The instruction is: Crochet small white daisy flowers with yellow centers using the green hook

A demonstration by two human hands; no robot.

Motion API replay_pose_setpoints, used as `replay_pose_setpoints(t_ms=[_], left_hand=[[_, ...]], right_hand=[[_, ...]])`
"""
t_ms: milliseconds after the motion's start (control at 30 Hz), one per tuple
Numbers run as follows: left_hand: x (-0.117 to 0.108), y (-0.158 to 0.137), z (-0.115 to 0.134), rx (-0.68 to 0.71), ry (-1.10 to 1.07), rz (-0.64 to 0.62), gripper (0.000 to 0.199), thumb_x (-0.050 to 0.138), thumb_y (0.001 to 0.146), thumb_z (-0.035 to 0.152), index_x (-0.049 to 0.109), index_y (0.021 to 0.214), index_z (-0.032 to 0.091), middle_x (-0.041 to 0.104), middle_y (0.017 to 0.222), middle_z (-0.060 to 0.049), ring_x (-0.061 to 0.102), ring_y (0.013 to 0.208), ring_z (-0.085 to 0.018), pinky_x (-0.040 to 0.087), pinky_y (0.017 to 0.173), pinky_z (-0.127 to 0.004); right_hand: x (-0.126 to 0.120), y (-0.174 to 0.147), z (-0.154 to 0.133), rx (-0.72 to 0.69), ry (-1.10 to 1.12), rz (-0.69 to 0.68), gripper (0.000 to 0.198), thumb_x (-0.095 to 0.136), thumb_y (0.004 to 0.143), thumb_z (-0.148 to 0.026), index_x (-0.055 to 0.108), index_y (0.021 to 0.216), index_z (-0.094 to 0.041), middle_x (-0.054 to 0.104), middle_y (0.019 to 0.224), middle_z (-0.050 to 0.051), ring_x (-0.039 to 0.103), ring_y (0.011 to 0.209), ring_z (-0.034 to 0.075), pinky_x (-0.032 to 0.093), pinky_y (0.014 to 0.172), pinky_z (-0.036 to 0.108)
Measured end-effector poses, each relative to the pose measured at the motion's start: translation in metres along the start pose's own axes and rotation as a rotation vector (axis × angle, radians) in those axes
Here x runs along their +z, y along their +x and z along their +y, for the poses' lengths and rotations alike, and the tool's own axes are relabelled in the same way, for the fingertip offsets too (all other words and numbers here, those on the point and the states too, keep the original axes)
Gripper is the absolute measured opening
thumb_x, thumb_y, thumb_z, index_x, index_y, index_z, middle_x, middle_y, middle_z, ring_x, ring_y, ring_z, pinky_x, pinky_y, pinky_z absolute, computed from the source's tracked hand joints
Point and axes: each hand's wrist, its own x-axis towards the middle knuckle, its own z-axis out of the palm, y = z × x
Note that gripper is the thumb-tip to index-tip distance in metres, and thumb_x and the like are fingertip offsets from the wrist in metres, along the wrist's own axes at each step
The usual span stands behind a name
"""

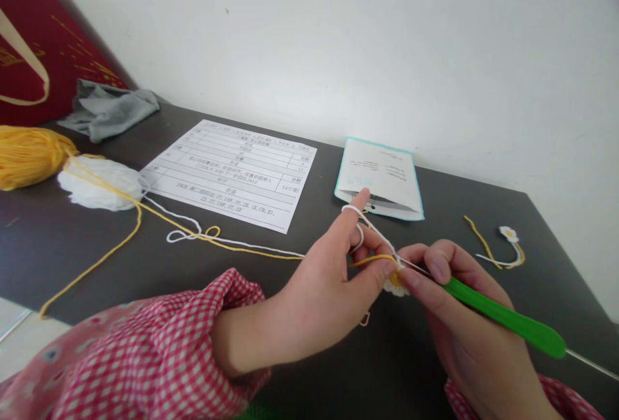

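My left hand [333, 284] pinches a small white and yellow crochet flower [396, 283] between thumb and fingers. White yarn [380, 230] loops over its raised index finger and runs down to the flower; yellow yarn [264, 253] also trails from the work. My right hand [476, 307] grips a crochet hook [503, 317] by its green handle, its thin metal shaft reaching the flower's edge. Fingertips partly cover the hook's tip and the stitches. Below the left hand lies a small pinkish clip-like piece [364, 319], partly hidden.
To the left lie a white yarn skein [99, 182] and a yellow one [31, 155]. Behind are a printed sheet [232, 175], a white packet with blue edging [380, 175], a grey pouch [113, 110] and a red bag [43, 39]. A small finished flower [509, 234] rests at right.
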Motion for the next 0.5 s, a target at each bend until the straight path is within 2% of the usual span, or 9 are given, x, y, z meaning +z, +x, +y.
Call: replay_pose_setpoints(t_ms=[100, 300, 500], left_hand=[[0.0021, -0.0016, -0.0013, 0.011, -0.028, 0.003, 0.075, 0.058, 0.090, 0.020, 0.024, 0.157, 0.016, 0.057, 0.091, 0.001, 0.054, 0.081, -0.013, 0.048, 0.081, -0.029], [0.0008, -0.0049, -0.0058, 0.157, 0.097, 0.016, 0.067, 0.052, 0.095, 0.017, 0.027, 0.157, 0.019, 0.060, 0.094, -0.002, 0.056, 0.083, -0.013, 0.048, 0.083, -0.028], [0.0014, -0.0062, -0.0022, 0.108, 0.019, 0.085, 0.066, 0.058, 0.093, 0.019, 0.035, 0.155, 0.020, 0.063, 0.091, 0.000, 0.057, 0.080, -0.013, 0.049, 0.081, -0.027]], right_hand=[[0.0007, -0.0008, -0.0012, 0.053, 0.026, -0.004, 0.037, 0.088, 0.067, -0.023, 0.052, 0.064, -0.022, 0.068, 0.071, -0.001, 0.060, 0.067, 0.013, 0.051, 0.061, 0.019], [0.0023, -0.0014, -0.0028, 0.052, 0.026, 0.024, 0.040, 0.089, 0.065, -0.023, 0.049, 0.063, -0.023, 0.066, 0.070, -0.001, 0.059, 0.067, 0.014, 0.051, 0.060, 0.020], [0.0004, -0.0027, -0.0009, -0.026, 0.006, -0.010, 0.035, 0.085, 0.072, -0.020, 0.050, 0.065, -0.025, 0.069, 0.074, -0.002, 0.061, 0.069, 0.014, 0.051, 0.061, 0.020]])
